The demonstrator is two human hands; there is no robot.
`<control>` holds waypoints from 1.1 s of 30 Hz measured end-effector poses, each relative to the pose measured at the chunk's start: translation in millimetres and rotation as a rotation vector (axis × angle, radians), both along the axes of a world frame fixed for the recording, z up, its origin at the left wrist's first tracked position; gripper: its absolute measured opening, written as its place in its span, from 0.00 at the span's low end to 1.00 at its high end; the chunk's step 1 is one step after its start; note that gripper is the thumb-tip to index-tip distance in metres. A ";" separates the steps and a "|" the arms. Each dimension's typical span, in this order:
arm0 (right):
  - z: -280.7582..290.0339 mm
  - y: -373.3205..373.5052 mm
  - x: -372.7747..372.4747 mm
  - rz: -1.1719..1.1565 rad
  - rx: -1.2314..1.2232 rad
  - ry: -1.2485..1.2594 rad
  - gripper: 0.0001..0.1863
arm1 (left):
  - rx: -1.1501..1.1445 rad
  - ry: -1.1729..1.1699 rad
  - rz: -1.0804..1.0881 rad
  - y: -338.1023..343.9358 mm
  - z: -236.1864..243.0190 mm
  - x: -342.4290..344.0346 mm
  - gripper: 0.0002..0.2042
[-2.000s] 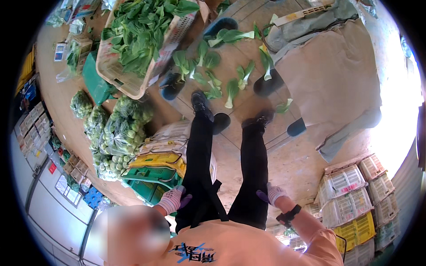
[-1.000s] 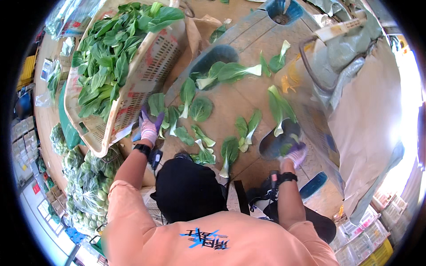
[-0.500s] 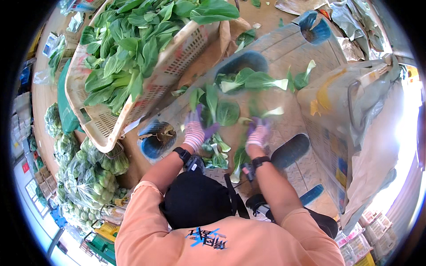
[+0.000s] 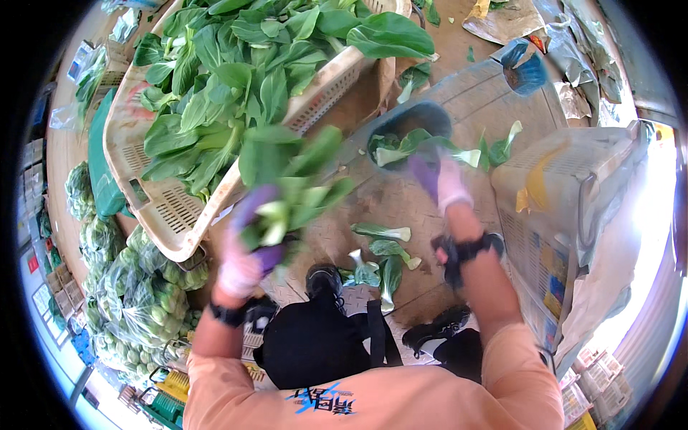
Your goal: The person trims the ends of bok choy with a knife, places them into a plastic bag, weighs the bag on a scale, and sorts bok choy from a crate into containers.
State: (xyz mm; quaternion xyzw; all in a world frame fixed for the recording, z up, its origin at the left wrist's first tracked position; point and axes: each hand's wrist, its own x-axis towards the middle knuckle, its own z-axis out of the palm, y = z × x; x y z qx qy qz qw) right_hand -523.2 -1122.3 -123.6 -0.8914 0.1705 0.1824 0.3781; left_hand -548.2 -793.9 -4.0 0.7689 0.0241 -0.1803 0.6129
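Note:
My left hand [image 4: 242,254], in a striped glove with purple fingers, is closed around a bunch of bok choy [image 4: 290,197]. The bunch is blurred by motion, its green leaves upward, beside the near side of a cream plastic crate [image 4: 209,215] heaped with more bok choy [image 4: 215,107]. To the right, my gloved right hand [image 4: 446,178] reaches forward to loose bok choy leaves [image 4: 416,145] at an oval blue recess [image 4: 408,118]. Its fingers are smeared, so whether it grips a leaf is unclear. Several loose leaves [image 4: 387,247] lie on the floor near my shoes.
Clear bags of greens [image 4: 147,297] are piled on the left beside a green sack [image 4: 104,161]. A pale, plastic-draped crate [image 4: 541,186] stands on the right. Crumpled sheets [image 4: 588,54] lie at the far right. Another loose leaf [image 4: 505,143] rests right of the recess.
Both hands were low over the loose leaves in the middle. My left hand has moved left and lifted a bunch of bok choy; my right hand has moved forward. Fewer leaves lie between them.

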 end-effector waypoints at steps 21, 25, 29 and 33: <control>151.2 63.5 26.3 -0.409 1.379 -0.426 0.18 | 1.151 -0.373 0.147 57.4 -43.5 77.8 0.30; 183.2 190.2 102.9 -0.105 1.192 -0.753 0.25 | 1.145 -0.123 0.096 89.1 -68.4 84.4 0.32; 156.4 207.4 120.2 0.112 0.386 -0.894 0.12 | 1.055 -0.241 0.149 66.0 -55.3 85.7 0.29; 103.4 40.4 94.9 -0.306 0.032 -0.758 0.24 | 1.080 -0.360 0.264 56.8 -45.5 73.6 0.27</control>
